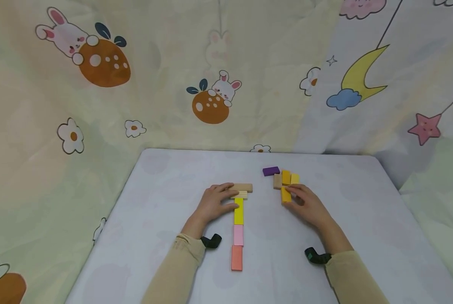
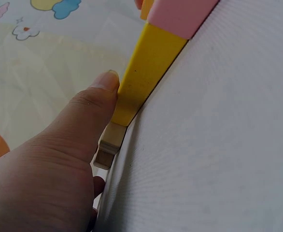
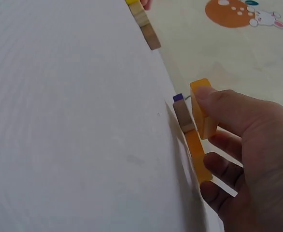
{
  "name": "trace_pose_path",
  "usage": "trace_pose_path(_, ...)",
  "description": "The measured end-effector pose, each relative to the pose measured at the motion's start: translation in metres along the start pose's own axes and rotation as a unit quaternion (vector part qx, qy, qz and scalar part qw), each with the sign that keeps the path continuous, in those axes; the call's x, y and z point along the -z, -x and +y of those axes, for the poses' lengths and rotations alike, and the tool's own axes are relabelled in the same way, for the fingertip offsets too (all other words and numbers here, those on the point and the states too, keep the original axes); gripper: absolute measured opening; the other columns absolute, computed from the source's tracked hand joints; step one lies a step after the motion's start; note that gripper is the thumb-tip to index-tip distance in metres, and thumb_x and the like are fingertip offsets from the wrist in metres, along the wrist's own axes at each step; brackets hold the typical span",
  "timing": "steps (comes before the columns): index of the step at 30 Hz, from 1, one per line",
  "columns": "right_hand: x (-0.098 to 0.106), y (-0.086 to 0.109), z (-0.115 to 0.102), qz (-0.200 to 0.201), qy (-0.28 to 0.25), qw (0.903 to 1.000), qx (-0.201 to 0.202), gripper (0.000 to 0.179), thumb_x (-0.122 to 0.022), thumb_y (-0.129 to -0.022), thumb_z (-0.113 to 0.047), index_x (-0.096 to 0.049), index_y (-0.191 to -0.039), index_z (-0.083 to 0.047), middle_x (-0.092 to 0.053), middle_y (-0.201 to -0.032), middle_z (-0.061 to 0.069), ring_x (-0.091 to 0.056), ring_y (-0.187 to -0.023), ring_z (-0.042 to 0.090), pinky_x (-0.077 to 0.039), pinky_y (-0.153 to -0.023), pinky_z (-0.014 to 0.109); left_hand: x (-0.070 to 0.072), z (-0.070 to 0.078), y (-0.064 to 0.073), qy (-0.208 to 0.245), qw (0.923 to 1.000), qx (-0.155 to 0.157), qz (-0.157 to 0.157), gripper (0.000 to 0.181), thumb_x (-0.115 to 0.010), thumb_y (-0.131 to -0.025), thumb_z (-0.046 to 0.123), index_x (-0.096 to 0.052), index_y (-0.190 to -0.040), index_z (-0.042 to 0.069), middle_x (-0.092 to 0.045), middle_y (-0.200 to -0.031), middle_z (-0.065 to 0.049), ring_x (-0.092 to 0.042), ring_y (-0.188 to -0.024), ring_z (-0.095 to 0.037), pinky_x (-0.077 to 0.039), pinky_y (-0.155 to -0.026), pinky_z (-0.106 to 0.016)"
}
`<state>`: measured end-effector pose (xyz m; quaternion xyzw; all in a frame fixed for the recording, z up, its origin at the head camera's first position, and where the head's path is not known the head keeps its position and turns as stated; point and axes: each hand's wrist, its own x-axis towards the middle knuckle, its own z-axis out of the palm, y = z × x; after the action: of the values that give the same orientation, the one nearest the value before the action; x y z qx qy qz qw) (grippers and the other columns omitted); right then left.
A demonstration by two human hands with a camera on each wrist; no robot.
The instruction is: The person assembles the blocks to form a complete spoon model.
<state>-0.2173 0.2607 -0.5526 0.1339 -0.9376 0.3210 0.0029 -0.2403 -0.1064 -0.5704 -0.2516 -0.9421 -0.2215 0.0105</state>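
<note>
My right hand point(image 1: 308, 207) pinches an orange block point(image 3: 199, 111) between thumb and fingers. In the right wrist view this block stands higher than the blocks beside it. Close beyond it on the table are a tan block point(image 1: 277, 181), another orange block point(image 1: 286, 177) and a light yellow block point(image 1: 295, 178). My left hand point(image 1: 213, 202) rests against a row of blocks, its thumb on the bright yellow block point(image 1: 239, 215). Its fingers reach to a pale wooden block point(image 1: 243, 194) and a long wooden block point(image 1: 243, 187) lying crosswise at the row's far end.
Toward me the row continues with a pink block point(image 1: 238, 235) and a coral block point(image 1: 236, 258). A purple block point(image 1: 271, 171) lies near the back of the white table point(image 1: 165, 169). Behind the table's far edge hangs a printed cloth point(image 1: 162, 105).
</note>
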Motion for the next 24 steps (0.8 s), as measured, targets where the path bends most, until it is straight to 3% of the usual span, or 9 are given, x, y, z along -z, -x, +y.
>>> trace_pose_path(5,-0.002,-0.012,-0.02,0.001,-0.008,0.9997,0.025,0.055,-0.071,-0.09,-0.041,-0.058,-0.138,-0.018,-0.05,-0.142,0.003,-0.06,-0.112,0.024,-0.054,-0.094,0.046,-0.002,-0.001,-0.001,-0.009,0.9999,-0.003,0.002,0.056,-0.058,-0.089,0.065,-0.055,-0.139,0.04,-0.04,-0.155,0.013,-0.042,-0.136,-0.025,-0.035,-0.111,-0.05)
trace_pose_path(10,-0.009,-0.034,-0.049,-0.014,-0.01,0.9996,0.024,0.054,-0.071,-0.091,-0.037,-0.056,-0.139,-0.017,-0.049,-0.144,0.004,-0.057,-0.111,0.024,-0.052,-0.095,0.046,-0.006,-0.004,-0.001,-0.025,0.9997,-0.005,0.004,0.057,-0.055,-0.09,0.067,-0.053,-0.141,0.041,-0.041,-0.154,0.015,-0.042,-0.136,-0.023,-0.035,-0.111,-0.047)
trace_pose_path(20,-0.032,-0.089,-0.088,-0.053,0.015,0.9979,0.036,0.057,-0.07,-0.09,-0.044,-0.055,-0.141,-0.022,-0.048,-0.145,0.001,-0.055,-0.104,0.02,-0.052,-0.089,0.038,-0.002,-0.002,0.001,-0.033,0.9994,-0.009,0.002,0.057,-0.054,-0.091,0.066,-0.051,-0.142,0.041,-0.042,-0.154,0.016,-0.045,-0.135,-0.024,-0.037,-0.111,-0.049)
trace_pose_path(24,-0.042,-0.108,-0.097,-0.076,0.008,0.9969,0.02,0.056,-0.07,-0.089,-0.046,-0.056,-0.14,-0.025,-0.048,-0.144,0.0,-0.055,-0.108,0.021,-0.053,-0.09,0.04,-0.001,-0.003,0.001,-0.03,0.9995,-0.009,0.0,0.058,-0.055,-0.091,0.066,-0.051,-0.143,0.041,-0.042,-0.154,0.016,-0.045,-0.134,-0.024,-0.037,-0.111,-0.049)
